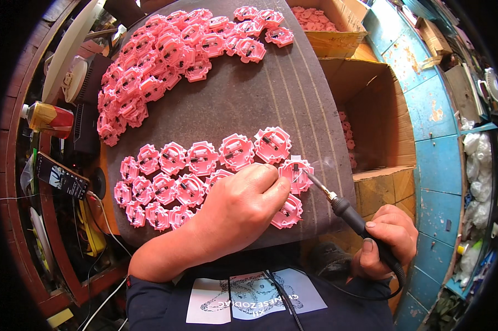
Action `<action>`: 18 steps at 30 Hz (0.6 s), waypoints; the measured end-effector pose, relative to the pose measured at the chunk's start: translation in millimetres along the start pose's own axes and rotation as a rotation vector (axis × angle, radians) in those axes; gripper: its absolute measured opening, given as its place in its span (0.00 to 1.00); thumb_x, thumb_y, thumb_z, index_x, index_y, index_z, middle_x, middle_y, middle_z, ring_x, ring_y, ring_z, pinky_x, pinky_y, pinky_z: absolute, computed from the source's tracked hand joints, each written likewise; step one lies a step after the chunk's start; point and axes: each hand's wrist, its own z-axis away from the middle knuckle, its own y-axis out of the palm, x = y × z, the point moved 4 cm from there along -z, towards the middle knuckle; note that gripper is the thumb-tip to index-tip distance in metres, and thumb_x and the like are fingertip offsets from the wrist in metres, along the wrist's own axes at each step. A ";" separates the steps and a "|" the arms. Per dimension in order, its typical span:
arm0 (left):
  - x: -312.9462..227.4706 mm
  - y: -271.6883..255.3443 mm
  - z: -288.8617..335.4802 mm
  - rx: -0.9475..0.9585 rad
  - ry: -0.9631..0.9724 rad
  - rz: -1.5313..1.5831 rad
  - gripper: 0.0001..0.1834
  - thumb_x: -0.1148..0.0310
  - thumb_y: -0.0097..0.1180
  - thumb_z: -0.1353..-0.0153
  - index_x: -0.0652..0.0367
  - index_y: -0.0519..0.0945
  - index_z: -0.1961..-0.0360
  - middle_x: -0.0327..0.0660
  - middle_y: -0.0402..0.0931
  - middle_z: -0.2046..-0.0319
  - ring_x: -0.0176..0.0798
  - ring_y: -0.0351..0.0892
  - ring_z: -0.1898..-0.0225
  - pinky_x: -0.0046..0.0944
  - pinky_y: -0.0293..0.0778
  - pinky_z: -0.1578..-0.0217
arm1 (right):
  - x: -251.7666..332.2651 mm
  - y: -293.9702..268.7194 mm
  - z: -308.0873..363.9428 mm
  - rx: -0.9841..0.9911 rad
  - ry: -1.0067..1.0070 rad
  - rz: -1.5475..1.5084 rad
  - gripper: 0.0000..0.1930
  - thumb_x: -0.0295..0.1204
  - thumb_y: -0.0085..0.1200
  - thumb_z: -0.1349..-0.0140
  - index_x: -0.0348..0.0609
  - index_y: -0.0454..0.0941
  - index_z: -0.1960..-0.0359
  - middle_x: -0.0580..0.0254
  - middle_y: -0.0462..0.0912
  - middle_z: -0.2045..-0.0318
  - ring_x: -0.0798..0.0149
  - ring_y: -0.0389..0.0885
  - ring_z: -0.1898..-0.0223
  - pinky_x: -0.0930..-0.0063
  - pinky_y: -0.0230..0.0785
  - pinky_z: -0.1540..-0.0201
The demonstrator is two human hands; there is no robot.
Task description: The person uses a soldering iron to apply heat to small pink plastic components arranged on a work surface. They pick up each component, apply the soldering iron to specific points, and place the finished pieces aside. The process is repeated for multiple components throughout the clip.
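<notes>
My right hand grips a soldering iron by its black handle. Its metal tip reaches a pink plastic part with small black and metal pieces inside, and a faint wisp of smoke rises there. Just left of that part, my left hand is closed in a pinch; what its fingertips hold is hidden. Similar pink parts stand in rows under and beside my left hand, such as a pink part beyond it and another pink part partly behind its fingers.
A heap of pink parts covers the table's far left. Right of the dark table stand a cardboard box and a farther box, both with pink parts. A lit phone and a bottle are at left. The iron's cord loops below my right hand.
</notes>
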 end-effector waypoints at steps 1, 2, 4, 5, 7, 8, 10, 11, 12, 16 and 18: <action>-0.6 -1.0 0.2 0.007 -0.007 -0.007 0.17 0.81 0.65 0.53 0.66 0.80 0.59 0.46 0.76 0.67 0.49 0.80 0.69 0.47 0.77 0.68 | -0.1 0.1 -0.3 0.003 0.001 -0.001 0.14 0.23 0.66 0.53 0.36 0.83 0.62 0.59 0.78 0.81 0.60 0.74 0.84 0.69 0.67 0.80; -0.5 -1.4 0.9 0.006 -0.008 -0.010 0.16 0.82 0.65 0.52 0.66 0.80 0.60 0.46 0.76 0.67 0.49 0.80 0.68 0.47 0.78 0.68 | -0.2 0.3 -0.6 0.007 0.003 -0.002 0.15 0.23 0.66 0.53 0.36 0.83 0.62 0.59 0.78 0.81 0.60 0.74 0.84 0.69 0.67 0.80; -0.3 -1.5 2.0 0.001 -0.007 -0.012 0.14 0.82 0.65 0.50 0.67 0.80 0.60 0.46 0.77 0.67 0.50 0.81 0.67 0.48 0.79 0.67 | 0.5 0.0 -0.8 0.009 0.006 0.005 0.15 0.23 0.66 0.54 0.35 0.83 0.62 0.58 0.78 0.81 0.60 0.74 0.84 0.69 0.67 0.80; -0.7 -2.0 2.2 0.002 -0.009 -0.008 0.13 0.82 0.65 0.48 0.67 0.80 0.60 0.47 0.77 0.67 0.50 0.82 0.67 0.48 0.79 0.66 | 0.8 -0.1 -0.6 0.007 0.007 0.010 0.15 0.23 0.66 0.54 0.35 0.83 0.62 0.58 0.78 0.81 0.60 0.74 0.84 0.69 0.67 0.80; -2.2 -3.5 2.7 0.003 -0.015 -0.001 0.12 0.82 0.66 0.46 0.67 0.81 0.59 0.47 0.78 0.66 0.51 0.83 0.65 0.48 0.81 0.65 | 1.0 0.1 0.2 0.000 0.013 0.012 0.15 0.23 0.66 0.54 0.35 0.83 0.62 0.58 0.78 0.81 0.60 0.74 0.84 0.69 0.67 0.80; -3.1 -4.1 3.0 -0.003 -0.013 -0.001 0.12 0.82 0.66 0.46 0.67 0.81 0.59 0.48 0.79 0.66 0.51 0.84 0.65 0.48 0.81 0.64 | 0.9 0.4 0.8 -0.007 0.018 0.011 0.15 0.24 0.66 0.54 0.35 0.83 0.62 0.58 0.78 0.81 0.60 0.74 0.84 0.69 0.68 0.79; -4.2 -5.6 3.6 -0.017 -0.010 -0.002 0.13 0.82 0.67 0.45 0.67 0.82 0.58 0.49 0.79 0.64 0.52 0.84 0.64 0.47 0.82 0.63 | 1.1 -0.4 2.3 -0.019 0.032 0.014 0.14 0.24 0.66 0.54 0.36 0.83 0.62 0.58 0.78 0.81 0.60 0.74 0.84 0.69 0.68 0.79; -4.2 -5.7 4.0 -0.018 -0.008 0.000 0.13 0.82 0.66 0.45 0.67 0.82 0.57 0.49 0.80 0.64 0.52 0.84 0.63 0.47 0.82 0.63 | 1.2 -2.1 4.2 -0.025 0.042 0.018 0.14 0.25 0.66 0.54 0.36 0.83 0.62 0.58 0.78 0.81 0.59 0.74 0.84 0.68 0.68 0.79; -4.2 -5.6 4.7 -0.019 -0.006 -0.001 0.14 0.82 0.66 0.46 0.67 0.82 0.57 0.49 0.80 0.64 0.52 0.85 0.63 0.47 0.82 0.62 | 1.2 -3.1 5.5 -0.032 0.052 0.021 0.14 0.25 0.66 0.54 0.36 0.84 0.63 0.58 0.78 0.81 0.59 0.74 0.84 0.68 0.68 0.79; -4.5 -4.3 4.1 -0.006 -0.004 0.008 0.15 0.82 0.66 0.47 0.67 0.82 0.57 0.49 0.80 0.63 0.52 0.85 0.62 0.48 0.82 0.62 | 2.7 -3.5 5.6 -0.044 0.038 0.038 0.14 0.25 0.66 0.54 0.36 0.84 0.62 0.58 0.78 0.80 0.59 0.74 0.83 0.68 0.69 0.78; -4.2 -3.4 3.7 0.004 -0.006 -0.004 0.15 0.81 0.66 0.48 0.67 0.82 0.57 0.49 0.80 0.63 0.52 0.85 0.62 0.48 0.82 0.62 | 3.2 -2.4 4.8 -0.041 0.026 0.049 0.15 0.25 0.66 0.54 0.37 0.84 0.62 0.58 0.78 0.80 0.59 0.74 0.83 0.68 0.69 0.78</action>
